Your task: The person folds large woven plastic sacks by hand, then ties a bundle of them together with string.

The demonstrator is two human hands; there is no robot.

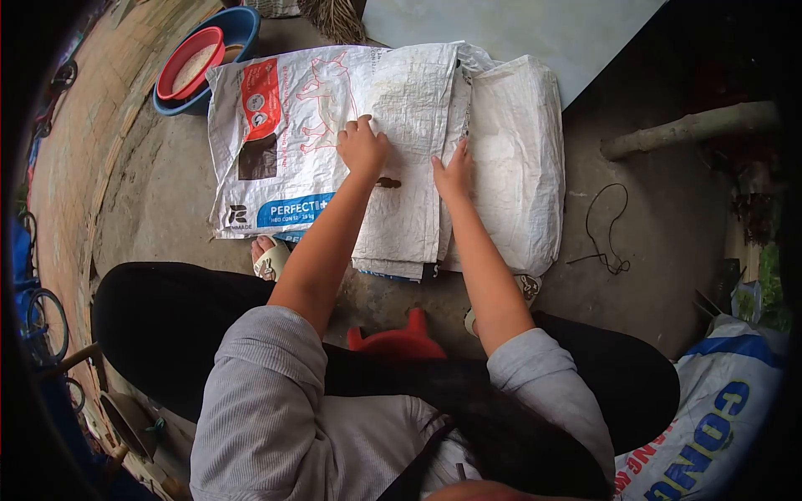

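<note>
Touching the white folded bag [409, 92] with bent fingers on the left hand [361, 149], near the bag's left edge. Cannot tell about a grip there. Holding nothing between thumb and pointing finger on the right hand [455, 173], both spread wide over the bag's right edge. Just by the left wrist, on the bag, a dark spot. Under and beside the folded bag, to the left, a printed bag [305, 92] with a red line drawing, a red patch and a blue label reading "PERFECT". To the right, more plain white bag [518, 167]. All flat on the gray floor [175, 179], in front of the knees. Past the printed bag's top left corner, a blue tub [244, 23] with a red bowl [182, 55] inside. Closer to the body, a low red stool [399, 344] between the black pants legs. Off to the right, a loop of black string [620, 267] and a thick pole [693, 129]. Down at bottom right, a big white and blue sack [710, 409].
</note>
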